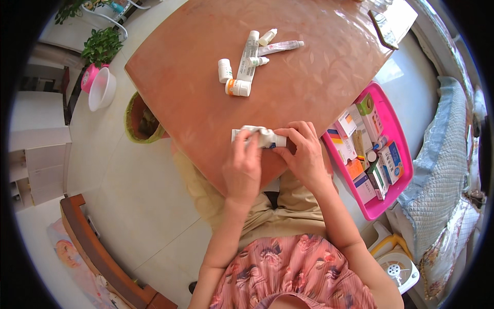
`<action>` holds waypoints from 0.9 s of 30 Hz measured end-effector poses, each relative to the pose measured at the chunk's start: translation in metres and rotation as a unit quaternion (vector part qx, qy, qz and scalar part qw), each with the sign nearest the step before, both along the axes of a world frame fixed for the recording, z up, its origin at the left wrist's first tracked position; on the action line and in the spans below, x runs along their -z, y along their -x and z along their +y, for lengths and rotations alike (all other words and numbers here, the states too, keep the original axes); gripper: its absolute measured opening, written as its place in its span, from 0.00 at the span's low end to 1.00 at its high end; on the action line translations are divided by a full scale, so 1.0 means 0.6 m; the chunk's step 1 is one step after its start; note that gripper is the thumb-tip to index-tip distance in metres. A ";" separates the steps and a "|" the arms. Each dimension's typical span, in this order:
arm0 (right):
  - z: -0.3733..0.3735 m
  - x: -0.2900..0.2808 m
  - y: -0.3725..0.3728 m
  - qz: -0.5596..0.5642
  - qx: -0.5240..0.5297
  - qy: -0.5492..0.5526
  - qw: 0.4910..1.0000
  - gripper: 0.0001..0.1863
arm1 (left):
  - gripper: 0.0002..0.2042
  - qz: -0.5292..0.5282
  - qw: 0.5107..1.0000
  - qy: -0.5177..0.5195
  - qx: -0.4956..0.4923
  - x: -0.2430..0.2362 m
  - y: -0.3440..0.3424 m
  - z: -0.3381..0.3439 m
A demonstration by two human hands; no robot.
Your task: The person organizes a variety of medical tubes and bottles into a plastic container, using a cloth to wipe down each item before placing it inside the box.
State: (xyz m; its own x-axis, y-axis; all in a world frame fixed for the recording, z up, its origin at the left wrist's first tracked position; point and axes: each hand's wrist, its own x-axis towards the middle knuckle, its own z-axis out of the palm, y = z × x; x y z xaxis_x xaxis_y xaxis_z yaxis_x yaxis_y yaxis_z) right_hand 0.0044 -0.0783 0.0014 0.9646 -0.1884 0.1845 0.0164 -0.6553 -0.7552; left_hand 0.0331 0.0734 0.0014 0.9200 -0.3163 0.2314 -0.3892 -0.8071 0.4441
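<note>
We pinched the white tube (260, 137) with both hands (243, 167) (304, 152) at the table's (319, 82) near edge; squeezing risked spilling ointment.

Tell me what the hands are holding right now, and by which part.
Both hands hold one crumpled white tube over the table: the left hand at its flat end, the right hand near the cap end.
</note>
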 end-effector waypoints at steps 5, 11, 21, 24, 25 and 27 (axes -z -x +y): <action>0.000 0.001 0.003 -0.002 0.015 -0.017 1.000 0.18 | 0.14 -0.001 0.998 -0.012 -0.057 -0.012 -0.019 0.031; -0.002 0.005 0.001 -0.012 0.008 0.002 1.000 0.19 | 0.16 -0.013 0.997 -0.038 0.073 -0.013 0.014 0.008; -0.001 0.007 0.000 -0.019 0.014 0.005 1.000 0.20 | 0.13 -0.020 0.998 0.005 0.066 -0.012 0.024 0.009; 0.000 0.000 0.001 -0.003 0.014 -0.010 1.000 0.20 | 0.11 0.000 1.000 -0.013 0.016 -0.006 0.009 0.038; -0.002 0.000 0.001 -0.002 0.011 -0.008 1.000 0.20 | 0.11 0.001 1.000 -0.011 0.013 -0.005 0.002 0.047; -0.002 0.000 0.002 -0.003 0.022 0.000 1.000 0.20 | 0.11 -0.003 0.999 -0.013 -0.047 -0.004 -0.010 0.064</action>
State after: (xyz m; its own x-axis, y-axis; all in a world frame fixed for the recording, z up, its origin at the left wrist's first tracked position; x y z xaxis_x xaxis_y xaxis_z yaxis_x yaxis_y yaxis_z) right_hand 0.0032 -0.0797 0.0013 0.9541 -0.2306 0.1910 -0.0075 -0.6559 -0.7548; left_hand 0.0392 0.1119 0.0041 0.9447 -0.2346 0.2291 -0.3134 -0.8511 0.4211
